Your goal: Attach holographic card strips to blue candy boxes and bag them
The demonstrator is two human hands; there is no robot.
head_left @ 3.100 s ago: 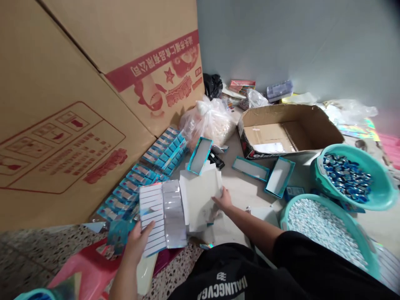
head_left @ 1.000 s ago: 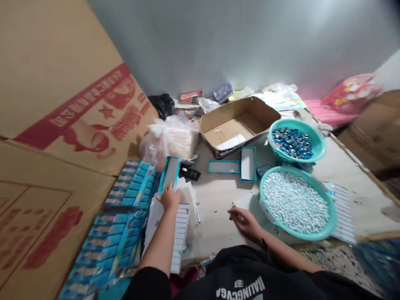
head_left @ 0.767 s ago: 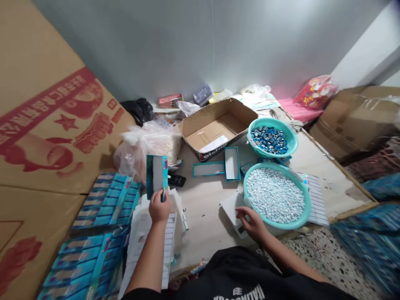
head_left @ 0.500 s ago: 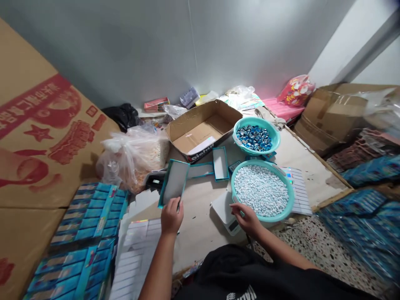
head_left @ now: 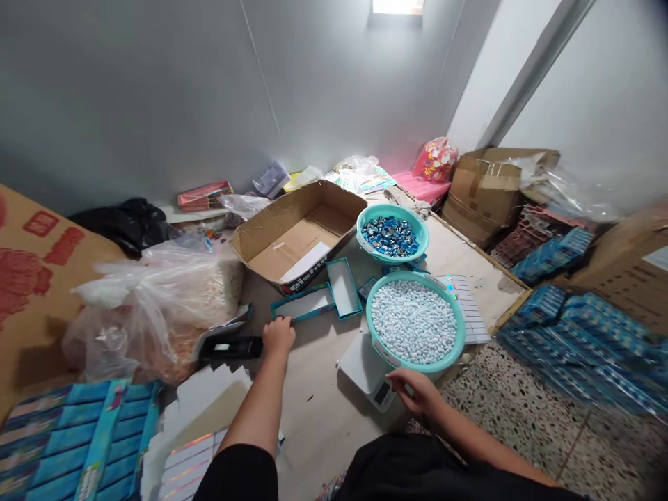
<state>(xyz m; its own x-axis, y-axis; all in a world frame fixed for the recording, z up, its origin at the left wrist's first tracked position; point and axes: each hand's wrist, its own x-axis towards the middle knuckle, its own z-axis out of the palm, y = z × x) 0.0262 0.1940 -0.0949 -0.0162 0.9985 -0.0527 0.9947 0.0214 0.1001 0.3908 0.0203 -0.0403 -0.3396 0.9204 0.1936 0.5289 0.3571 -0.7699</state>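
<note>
My left hand (head_left: pixel 278 336) is stretched forward over the board, fingers curled at the left end of a shallow teal box tray (head_left: pixel 305 305) that lies flat. A second teal tray (head_left: pixel 343 287) lies beside it, end toward the cardboard box. My right hand (head_left: pixel 417 390) rests at the near corner of a white scale (head_left: pixel 362 363), fingers loosely apart and holding nothing. A teal basin of white pellets (head_left: pixel 374 344) sits on the scale, just beyond that hand.
Behind it stand a teal basin of blue wrapped pieces (head_left: pixel 420 229) and an open cardboard box (head_left: pixel 261 233). To the left are a full plastic bag (head_left: pixel 156 306), a black device (head_left: pixel 232 346), white cards (head_left: pixel 203 400) and blue packs (head_left: pixel 67 435). More blue packs (head_left: pixel 579 334) and cartons (head_left: pixel 483 188) fill the floor on the right.
My left hand lifted a teal tray from the left pile, carried it right and lowered it by the other trays. My right hand slid to the scale. My view swung right.
</note>
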